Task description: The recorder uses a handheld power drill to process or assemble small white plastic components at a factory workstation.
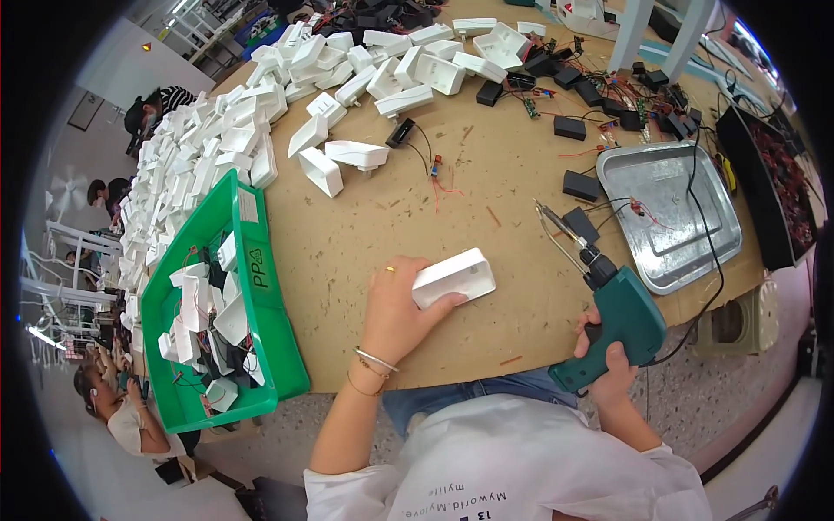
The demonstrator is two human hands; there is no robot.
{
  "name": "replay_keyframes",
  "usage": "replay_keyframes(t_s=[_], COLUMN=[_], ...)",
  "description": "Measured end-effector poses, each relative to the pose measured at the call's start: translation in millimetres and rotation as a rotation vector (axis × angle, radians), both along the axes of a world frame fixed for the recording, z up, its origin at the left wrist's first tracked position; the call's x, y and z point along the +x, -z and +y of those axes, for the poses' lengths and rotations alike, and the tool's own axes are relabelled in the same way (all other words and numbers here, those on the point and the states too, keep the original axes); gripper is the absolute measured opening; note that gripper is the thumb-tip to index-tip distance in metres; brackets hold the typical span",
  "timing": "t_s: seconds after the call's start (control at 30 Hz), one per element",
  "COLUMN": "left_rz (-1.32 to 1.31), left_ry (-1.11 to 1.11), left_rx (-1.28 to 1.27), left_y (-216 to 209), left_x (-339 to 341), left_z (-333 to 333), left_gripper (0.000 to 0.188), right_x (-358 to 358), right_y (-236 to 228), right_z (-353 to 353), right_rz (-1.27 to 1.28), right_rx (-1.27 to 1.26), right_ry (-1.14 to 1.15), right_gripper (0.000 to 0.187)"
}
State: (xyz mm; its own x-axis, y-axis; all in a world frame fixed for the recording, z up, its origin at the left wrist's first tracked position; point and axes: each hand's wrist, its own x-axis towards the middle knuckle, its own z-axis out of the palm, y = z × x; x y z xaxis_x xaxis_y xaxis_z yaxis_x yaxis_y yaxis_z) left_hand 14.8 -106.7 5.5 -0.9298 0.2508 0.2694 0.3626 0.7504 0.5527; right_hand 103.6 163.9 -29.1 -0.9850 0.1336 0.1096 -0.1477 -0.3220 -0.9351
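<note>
My left hand [393, 306] grips a white plastic housing [467, 276] near the table's front edge. Its thumb lies along the near side, and the open hollow of the housing faces up. In my right hand [614, 382] is a dark green soldering gun [627, 314], held by its handle. Its thin metal tip points up and to the left, apart from the housing. Just beyond the tip lies a black box with wires [580, 224]. A black module with wires [400, 134] and a small red-and-blue board [436, 165] rest farther back.
On the left stands a green bin [265, 300] of housings and wired parts. White housings [221, 130] pile up at the far left. A metal tray [673, 276], a power cord [714, 260] and a black box of dark red parts [773, 187] are on the right. Other people sit leftward.
</note>
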Motion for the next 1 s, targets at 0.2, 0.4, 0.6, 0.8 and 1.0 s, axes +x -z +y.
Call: replay_keyframes(t_s=[0.2,0.4,0.6,0.8,1.0], left_rz=[0.02,0.471,0.514,0.05,-0.288], left_ry=[-0.002,0.239,0.279,-0.075,-0.216], left_rx=[-0.046,-0.387,-0.158,0.63,0.618], left_y=[-14,1,20,-32,-54], left_x=[-24,-118,-139,-77,12], left_z=[-6,0,-1,-27,-21], left_gripper=[0.042,0.029,0.023,0.018,0.015], right_x=[2,-1,0,2,-3], right_y=[-1,-4,-2,-3,-9], right_z=[1,-1,-3,1,1], right_rz=[0.026,0.004,0.009,-0.007,-0.065], right_rx=[-0.005,-0.012,-0.034,-0.014,-0.004], right_ry=[0.012,0.019,0.026,-0.006,0.012], right_gripper=[0.058,0.058,0.058,0.057,0.058])
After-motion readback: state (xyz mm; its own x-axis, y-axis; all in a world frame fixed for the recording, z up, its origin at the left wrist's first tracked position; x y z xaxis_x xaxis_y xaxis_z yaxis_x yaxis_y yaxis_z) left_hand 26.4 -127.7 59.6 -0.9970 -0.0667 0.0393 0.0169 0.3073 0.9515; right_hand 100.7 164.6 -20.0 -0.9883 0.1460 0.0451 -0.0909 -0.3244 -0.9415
